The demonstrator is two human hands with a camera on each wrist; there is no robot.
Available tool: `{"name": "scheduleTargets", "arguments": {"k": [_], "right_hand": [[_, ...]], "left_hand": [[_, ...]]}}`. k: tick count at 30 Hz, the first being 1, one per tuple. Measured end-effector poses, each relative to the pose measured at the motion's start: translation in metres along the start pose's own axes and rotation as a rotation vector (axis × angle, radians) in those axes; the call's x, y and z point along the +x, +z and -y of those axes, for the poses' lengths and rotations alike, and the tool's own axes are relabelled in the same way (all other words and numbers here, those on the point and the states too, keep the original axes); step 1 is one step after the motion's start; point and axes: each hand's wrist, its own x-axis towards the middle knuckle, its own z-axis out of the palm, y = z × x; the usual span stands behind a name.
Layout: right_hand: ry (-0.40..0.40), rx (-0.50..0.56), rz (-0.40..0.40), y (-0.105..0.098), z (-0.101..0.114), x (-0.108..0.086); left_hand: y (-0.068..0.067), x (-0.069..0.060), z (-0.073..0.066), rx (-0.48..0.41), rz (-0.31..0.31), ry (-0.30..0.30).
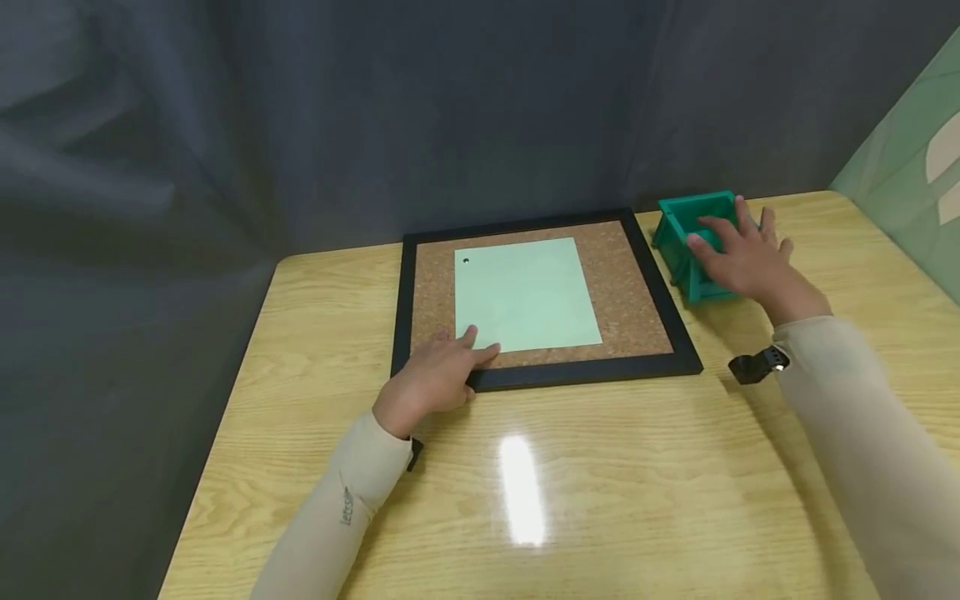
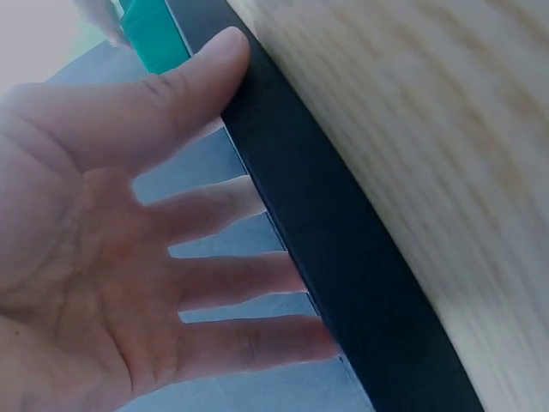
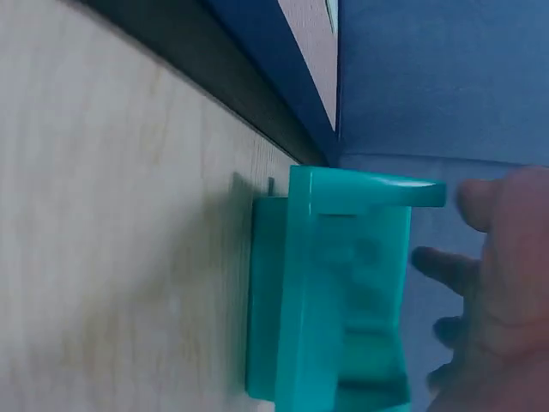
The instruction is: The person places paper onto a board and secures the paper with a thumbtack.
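Note:
A pale green sheet of paper lies on a cork board with a black frame. One small dark pin shows at the sheet's upper left corner. My left hand rests on the board's near left part, fingers spread and nearly straight, at the sheet's lower left corner. In the left wrist view its thumb touches the black frame. My right hand hovers over a green plastic bin, its fingers spread and apart from each other. I see nothing held in it. The bin's contents cannot be made out.
The board and bin stand on a light wooden table, near its far edge. Behind them hangs a dark curtain. A green patterned panel rises at the right. Dark straps show at both wrists.

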Motion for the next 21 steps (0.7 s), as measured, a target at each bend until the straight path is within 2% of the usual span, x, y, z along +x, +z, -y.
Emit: {"name": "scheduleTargets", "arguments": {"k": [5,9,13,16,21], "right_hand": [[-0.129,-0.001,-0.065,0.004,0.018,-0.024],[-0.209,0.000,-0.021,0.018,0.042,-0.055],[-0.227,-0.015,0.047,0.040,0.054,-0.083],[-0.225,-0.044,0.046,0.055,0.056,-0.091],[-0.216,-0.085,0.004,0.069,0.056,-0.086]], "left_hand": [[-0.003,0.001,-0.001,0.000,-0.003,0.001],[0.001,0.002,0.000,-0.015,0.007,-0.002],[0.005,0.003,0.002,-0.029,0.016,-0.009],[0.006,0.004,0.005,-0.053,-0.004,-0.015],[0.005,0.004,0.019,-0.127,-0.062,0.018]]}}
